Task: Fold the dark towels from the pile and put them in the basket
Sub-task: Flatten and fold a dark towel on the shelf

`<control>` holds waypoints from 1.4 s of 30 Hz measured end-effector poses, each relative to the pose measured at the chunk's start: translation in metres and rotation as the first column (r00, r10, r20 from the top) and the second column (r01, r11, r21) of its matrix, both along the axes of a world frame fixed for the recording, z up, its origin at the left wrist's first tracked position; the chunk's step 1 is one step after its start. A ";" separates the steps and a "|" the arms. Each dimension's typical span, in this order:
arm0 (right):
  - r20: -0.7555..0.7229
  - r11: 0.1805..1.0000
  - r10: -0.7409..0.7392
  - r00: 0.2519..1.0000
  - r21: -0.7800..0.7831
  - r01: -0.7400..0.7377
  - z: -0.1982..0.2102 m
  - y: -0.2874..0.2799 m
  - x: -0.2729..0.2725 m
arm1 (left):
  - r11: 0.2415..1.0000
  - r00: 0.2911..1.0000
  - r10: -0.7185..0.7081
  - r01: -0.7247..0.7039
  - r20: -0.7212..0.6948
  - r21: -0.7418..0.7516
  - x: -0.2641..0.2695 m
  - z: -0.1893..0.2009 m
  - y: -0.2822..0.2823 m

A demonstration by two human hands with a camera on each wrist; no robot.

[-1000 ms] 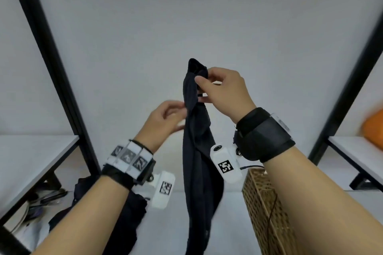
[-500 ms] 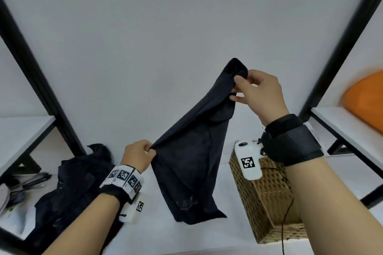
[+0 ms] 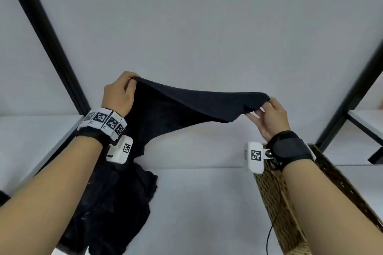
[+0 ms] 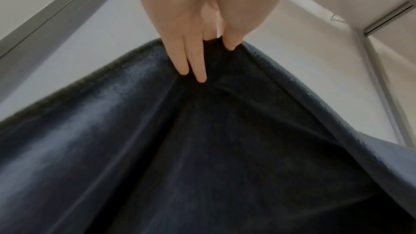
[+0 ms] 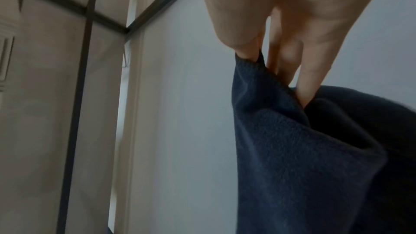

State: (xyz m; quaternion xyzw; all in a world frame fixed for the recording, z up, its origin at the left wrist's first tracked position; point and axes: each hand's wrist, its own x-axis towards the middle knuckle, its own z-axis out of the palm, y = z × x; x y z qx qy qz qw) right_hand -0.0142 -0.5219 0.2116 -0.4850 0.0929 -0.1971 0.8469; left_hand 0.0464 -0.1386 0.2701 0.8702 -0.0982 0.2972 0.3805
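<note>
We pinch one dark towel taut between left hand and right hand; next, probably fold it in half.

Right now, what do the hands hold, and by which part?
One dark towel: left hand pinches one top corner, right hand the other.

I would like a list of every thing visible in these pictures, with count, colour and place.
towel: 1, dark, held in the air, spread between both hands
pile: 1, dark towels, on the table at left
basket: 1, brown wicker, on the table at right
table: 1, white, below the hands
frame: black bars, at both sides
left hand: pinches the towel's left corner
right hand: pinches the towel's right corner
</note>
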 end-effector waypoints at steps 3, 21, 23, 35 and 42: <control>-0.047 0.998 -0.011 0.999 0.066 0.014 -0.025 -0.003 -0.004 | 0.996 0.998 -0.054 0.053 0.015 0.077 -0.024 -0.023 0.005; -0.928 0.822 0.093 0.361 -0.133 -0.553 -0.341 0.026 -0.198 | 0.729 0.270 0.104 0.634 -0.957 0.258 -0.176 -0.371 -0.066; -0.937 0.783 0.091 0.338 -0.142 -0.606 -0.345 0.028 -0.204 | 0.736 0.277 0.098 0.627 -0.956 0.257 -0.166 -0.374 -0.073; -0.939 0.811 -0.214 0.268 -0.324 -0.487 -0.372 0.044 -0.188 | 0.528 0.363 -0.144 0.815 -0.920 0.239 -0.054 -0.417 -0.178; -0.910 0.787 -0.361 0.203 -0.414 -0.457 -0.399 0.065 -0.187 | 0.152 0.493 -0.377 0.868 -0.784 0.473 0.007 -0.455 -0.279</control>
